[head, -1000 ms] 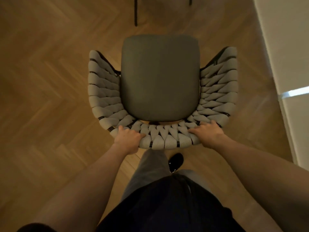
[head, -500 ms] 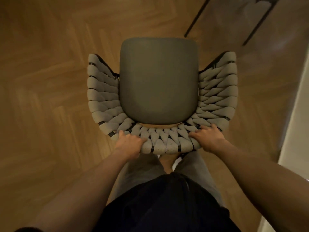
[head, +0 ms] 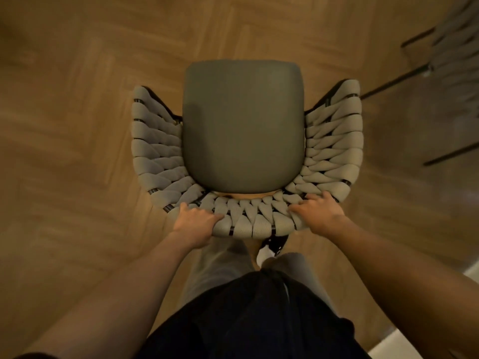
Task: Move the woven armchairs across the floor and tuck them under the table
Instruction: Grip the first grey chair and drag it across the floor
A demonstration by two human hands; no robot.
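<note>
A woven armchair (head: 243, 125) fills the middle of the view, seen from above. It has a grey seat cushion, and pale rope is wound around a dark frame to form its back and arms. My left hand (head: 195, 224) grips the top rail of the backrest on the left. My right hand (head: 317, 216) grips the same rail on the right. Both sets of fingers curl over the rope. I stand right behind the chair, and its legs are hidden beneath it. No table is in view.
Herringbone wood floor (head: 77, 151) lies all around. Thin black legs of another chair (head: 440, 73) show blurred at the upper right. A pale wall base (head: 414, 340) cuts the lower right corner. My shoe (head: 272, 246) is just behind the backrest.
The chair and I have turned and moved over the floor. The black legs shifted from the top middle to the upper right, and the wall slid to the lower right. Both grips are unchanged.
</note>
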